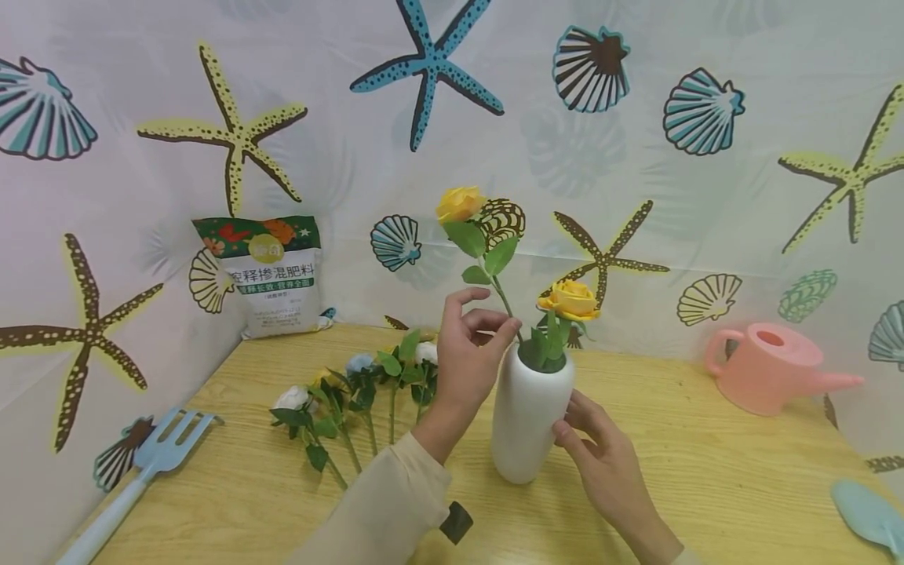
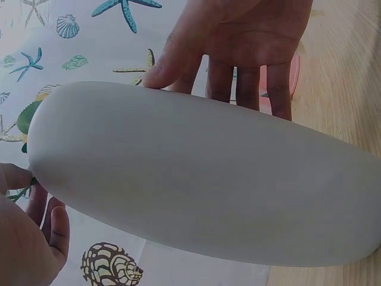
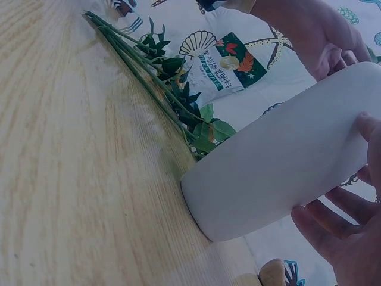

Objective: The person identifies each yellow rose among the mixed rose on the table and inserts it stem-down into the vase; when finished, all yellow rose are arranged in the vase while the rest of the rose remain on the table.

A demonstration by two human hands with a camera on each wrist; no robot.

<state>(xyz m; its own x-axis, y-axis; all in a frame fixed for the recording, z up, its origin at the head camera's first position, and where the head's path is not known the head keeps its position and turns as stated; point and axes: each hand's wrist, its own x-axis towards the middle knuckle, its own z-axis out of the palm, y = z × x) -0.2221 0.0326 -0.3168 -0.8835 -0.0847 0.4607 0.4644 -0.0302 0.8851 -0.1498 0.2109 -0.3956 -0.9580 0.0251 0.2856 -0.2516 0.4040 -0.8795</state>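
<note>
Here, a white vase [image 1: 526,416] stands upright near the middle of a wooden table [image 1: 706,486], with a short yellow rose [image 1: 569,300] in its mouth. To its left lies a row of loose flowers [image 1: 353,392], their stems running toward the near edge. A fertilizer bag [image 1: 267,275] leans in the back left corner; a blue garden fork [image 1: 144,467] rests at the left edge; a pink watering can [image 1: 770,378] sits at the back right, well apart from the vase; a blue tool [image 1: 872,514] shows at the right edge. A printed curtain [image 1: 636,157] of starfish and shells closes off the back and left side.

The left hand [image 1: 469,345] pinches the stem of a tall yellow rose [image 1: 459,204] between thumb and curled fingers just above the vase's mouth. The right hand [image 1: 600,451] rests against the vase's right side, fingers relaxed and fairly straight.

Bare tabletop lies to the right of the vase and in front of it.
</note>
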